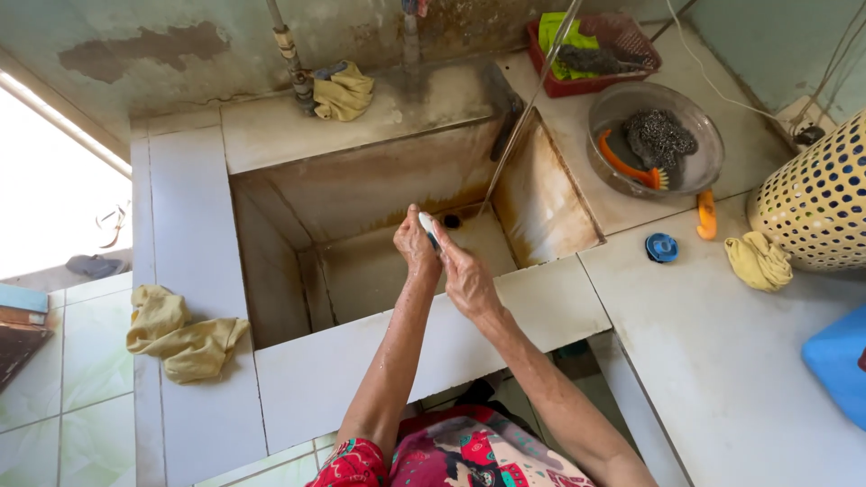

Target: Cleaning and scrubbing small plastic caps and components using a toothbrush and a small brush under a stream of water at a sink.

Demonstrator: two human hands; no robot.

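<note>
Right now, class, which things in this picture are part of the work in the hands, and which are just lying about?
In use:
left hand
right hand
small white object held between them
sink basin

Lying about:
yellow cloth on the ledge
metal bowl with orange brush
blue cap
perforated basket
red tray

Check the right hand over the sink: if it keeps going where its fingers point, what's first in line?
Probably the small white object that the right hand and left hand already touch; beyond it, the stained sink's back wall. Depth is unclear.

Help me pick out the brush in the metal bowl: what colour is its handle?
Orange, seen in the head view: the brush lies in the metal bowl.
</note>
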